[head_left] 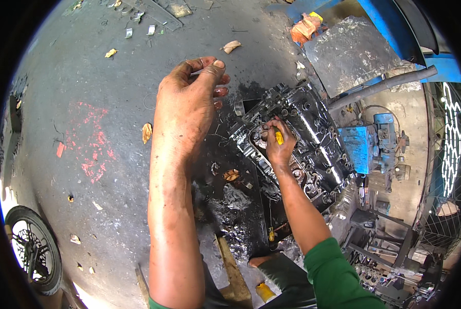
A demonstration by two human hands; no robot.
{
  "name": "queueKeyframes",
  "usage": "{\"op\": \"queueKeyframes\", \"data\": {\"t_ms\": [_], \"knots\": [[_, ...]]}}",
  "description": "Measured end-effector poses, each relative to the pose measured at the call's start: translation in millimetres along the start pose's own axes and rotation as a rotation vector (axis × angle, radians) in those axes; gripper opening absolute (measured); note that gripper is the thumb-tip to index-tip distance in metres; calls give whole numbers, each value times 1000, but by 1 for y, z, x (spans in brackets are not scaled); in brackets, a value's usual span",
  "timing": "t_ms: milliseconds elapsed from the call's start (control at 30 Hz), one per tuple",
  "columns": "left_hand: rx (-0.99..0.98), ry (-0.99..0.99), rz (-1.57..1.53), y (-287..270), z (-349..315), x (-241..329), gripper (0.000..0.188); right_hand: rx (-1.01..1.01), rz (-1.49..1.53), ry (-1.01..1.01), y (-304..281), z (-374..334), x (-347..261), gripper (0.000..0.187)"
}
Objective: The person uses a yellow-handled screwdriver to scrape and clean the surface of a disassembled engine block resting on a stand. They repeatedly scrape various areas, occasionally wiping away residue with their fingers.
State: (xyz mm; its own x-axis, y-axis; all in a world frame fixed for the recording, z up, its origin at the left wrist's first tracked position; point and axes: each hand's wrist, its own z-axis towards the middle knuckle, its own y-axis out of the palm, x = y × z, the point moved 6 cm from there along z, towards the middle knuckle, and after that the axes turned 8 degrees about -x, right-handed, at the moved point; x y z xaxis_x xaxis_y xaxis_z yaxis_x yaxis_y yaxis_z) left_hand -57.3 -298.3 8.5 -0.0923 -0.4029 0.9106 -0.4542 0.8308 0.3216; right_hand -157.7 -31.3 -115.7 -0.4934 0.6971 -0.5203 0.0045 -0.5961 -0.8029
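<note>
My left hand (192, 85) is raised over the floor to the left of an oily engine block (318, 123). Its fingers are loosely curled and apart, with reddish stains on the tips, and nothing shows between them. My right hand (281, 147) is closed around a yellow-handled tool (279, 137) over the block's near-left side. The tool's working end is hidden by my fingers and the dark metal. Black, wet-looking oil coats the block, which has round openings and bolt holes along its top.
A second yellow-handled tool (272, 235) lies by the block's near edge. Blue machinery (356, 149) stands to the right, below a grey pipe (385, 85). A spoked wheel (32, 250) is at lower left. Dry leaves, including one curled leaf (147, 133), dot the floor.
</note>
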Motion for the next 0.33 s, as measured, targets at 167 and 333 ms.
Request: {"op": "queueKeyframes", "data": {"t_ms": [167,333], "knots": [[-16,-36,6,10,3,-6,38,155,58,-84,1,-18,2,11],[-34,-51,49,22,1,-6,43,48,274,217,17,-9,39,17]]}}
